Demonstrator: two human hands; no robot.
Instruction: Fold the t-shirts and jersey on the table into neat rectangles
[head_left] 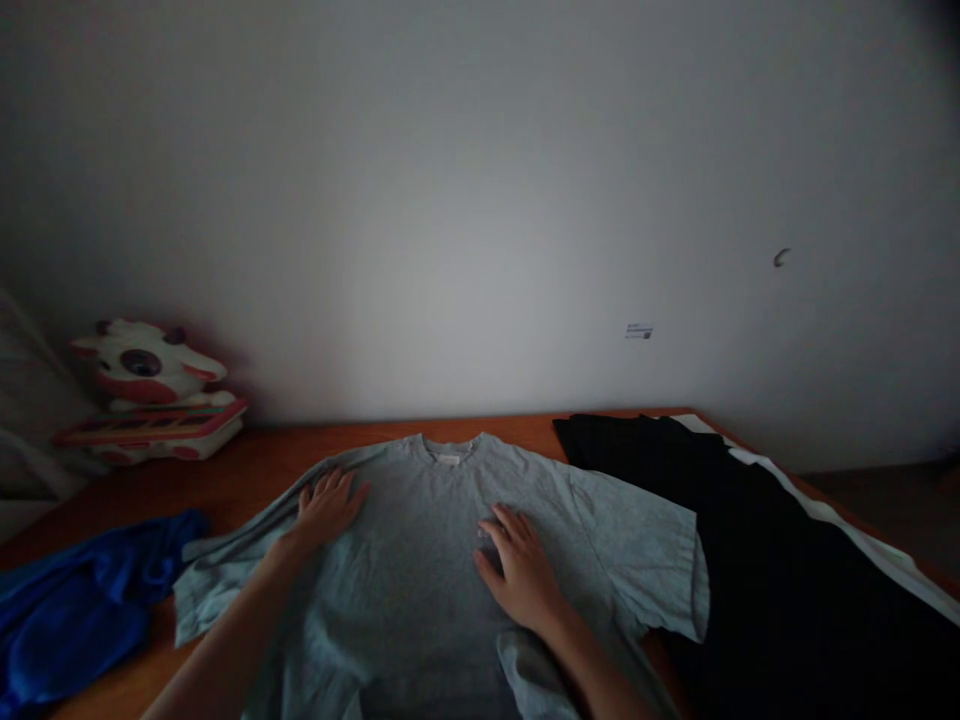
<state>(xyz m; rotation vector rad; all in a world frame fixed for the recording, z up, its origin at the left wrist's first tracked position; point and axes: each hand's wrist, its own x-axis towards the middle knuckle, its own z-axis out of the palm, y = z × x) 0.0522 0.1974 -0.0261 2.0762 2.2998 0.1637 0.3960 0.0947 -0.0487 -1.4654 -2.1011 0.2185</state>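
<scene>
A grey short-sleeved T-shirt lies spread on the wooden table, its collar toward the wall. Flat on its left shoulder area rests my left hand, fingers extended. My right hand lies on the chest to the right of centre, fingers spread, partly covering a small print. Neither hand grips the cloth. Wrinkles run across the lower part of the shirt, and a fold of fabric bunches beside my right wrist. The bottom hem is out of view.
Crumpled blue cloth lies at the left. A cow-shaped toy keyboard stands at the back left of the table. Black fabric with white edging covers the right side, partly under the shirt's sleeve. A pale wall rises behind.
</scene>
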